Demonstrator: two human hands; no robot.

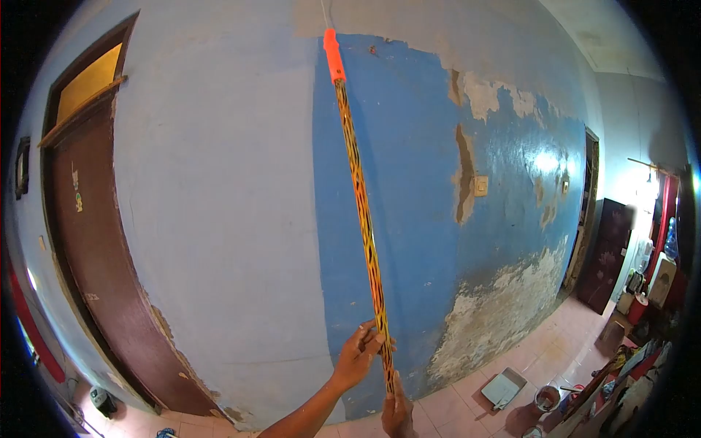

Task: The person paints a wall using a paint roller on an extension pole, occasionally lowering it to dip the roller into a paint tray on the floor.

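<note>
A long paint roller pole (365,226) with a yellow, orange and black streaked pattern rises up along the wall. An orange handle (333,55) is fitted at its top, and a thin metal rod runs from that past the upper edge of the view. The roller itself is not in sight. My left hand (356,356) is closed round the lower part of the pole. Below it, my right hand (397,415) grips the pole near its bottom end, partly cut off by the view's edge. Behind the pole, the wall is pale grey-blue on the left and darker blue (409,182) on the right.
A paint tray (504,387) and a bucket (547,398) stand on the tiled floor at lower right, near assorted clutter. A brown door (95,219) is at left. The wall carries a light switch (480,185) and peeling patches (504,314). A dark cabinet (607,255) stands farther right.
</note>
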